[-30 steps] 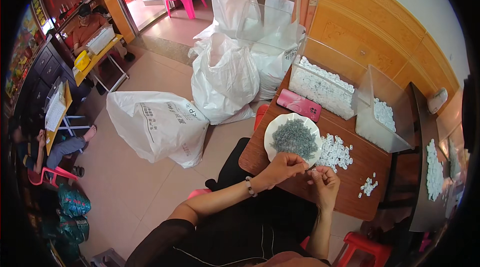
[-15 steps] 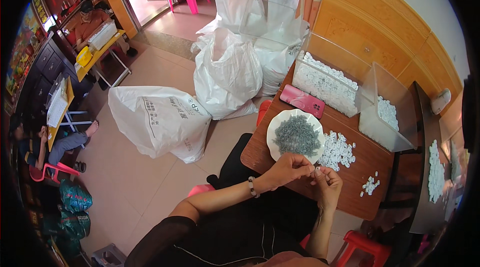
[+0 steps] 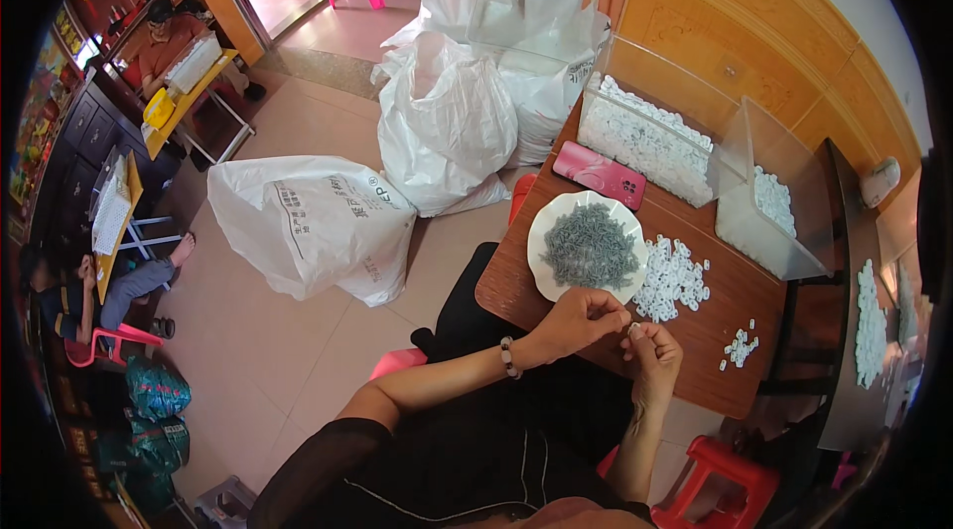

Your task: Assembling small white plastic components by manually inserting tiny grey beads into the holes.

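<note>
My left hand [image 3: 579,319] and my right hand [image 3: 652,351] meet over the near edge of a small brown table [image 3: 725,316]. Their fingertips pinch one small white part [image 3: 632,330] between them. Just beyond the hands stands a white scalloped plate [image 3: 543,231] heaped with small grey screws [image 3: 591,249]. To its right lies a loose pile of small white parts [image 3: 672,278], and a smaller cluster of white parts [image 3: 739,346] lies further right. A bead bracelet sits on my left wrist.
Two clear plastic bins [image 3: 650,112] [image 3: 779,197] with white parts stand at the table's far side beside a pink phone [image 3: 599,174]. Big white sacks [image 3: 313,221] [image 3: 447,117] sit on the tiled floor. A red stool [image 3: 720,479] is at lower right. A person [image 3: 109,296] sits at far left.
The hands stay together at the table's edge, working the small part; only their fingers shift slightly. The view has tilted a little.
</note>
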